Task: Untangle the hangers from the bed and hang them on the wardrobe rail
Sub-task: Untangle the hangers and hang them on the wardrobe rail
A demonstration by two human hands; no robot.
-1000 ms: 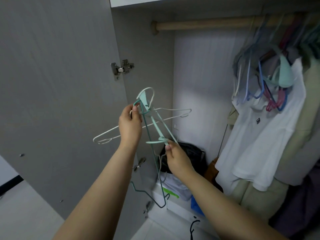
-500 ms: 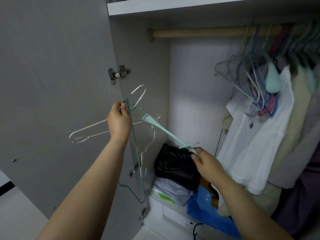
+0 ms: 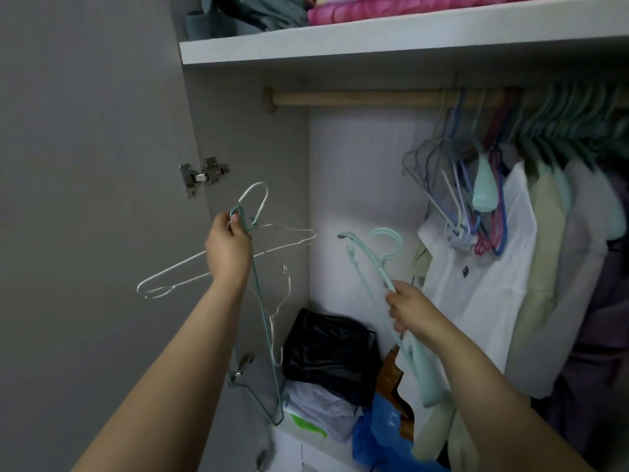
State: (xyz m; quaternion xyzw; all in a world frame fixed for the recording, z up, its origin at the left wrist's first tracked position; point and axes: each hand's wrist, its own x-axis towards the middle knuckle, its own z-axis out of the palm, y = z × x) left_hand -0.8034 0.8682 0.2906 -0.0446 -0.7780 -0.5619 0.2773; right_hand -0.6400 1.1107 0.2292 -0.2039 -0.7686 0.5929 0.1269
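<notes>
left hand (image 3: 228,251) is closed around a bunch of wire hangers up near the open wardrobe door (image 3: 85,199), gripping them right at the hooks. the white hanger (image 3: 177,279) sits with its long axis running low-left to upper-right, one end poking toward the door and the other toward the back wall, hook (image 3: 257,199) pointing up above the fist. the teal hanger (image 3: 267,352) dangles almost straight down from the same grip, its long axis near vertical, bottom corner down by the lower hinge. another thin white one (image 3: 282,311) hangs beside it, tangled in, hard to tell exactly how. right hand (image 3: 410,311) is closed on the mint hanger (image 3: 371,267), well apart from the bunch. that one is tilted, long axis going from upper-left down to lower-right past the wrist, hook curled up and toward the clothes. rail (image 3: 357,98) is up top under the shelf (image 3: 374,39), bare on its left half, with a crowd of hangers (image 3: 469,185) and a white shirt (image 3: 476,277) on the right. black bag (image 3: 330,352) sits at the bottom.
</notes>
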